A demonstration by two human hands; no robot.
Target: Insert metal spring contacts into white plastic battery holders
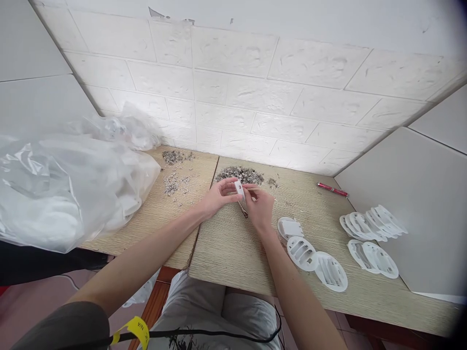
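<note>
My left hand [221,195] grips a small white plastic part [239,188] between thumb and fingers, holding it up on edge above the table. A small dark spot shows on the part's face. My right hand [260,206] is closed in a pinch against the right side of the same part. Whatever lies between its fingertips is hidden. Just below the part is a thin metal tool [243,211], like tweezers; I cannot tell whether it is held or lies on the table. Behind my hands spreads a pile of small metal pieces [241,174].
Smaller metal bits [175,183] lie on the left table. A large clear plastic bag [73,184] covers the far left. Round white plastic covers [301,253] lie right of my right forearm, with more white covers [372,223] by the right panel. A red pen [332,189] lies behind.
</note>
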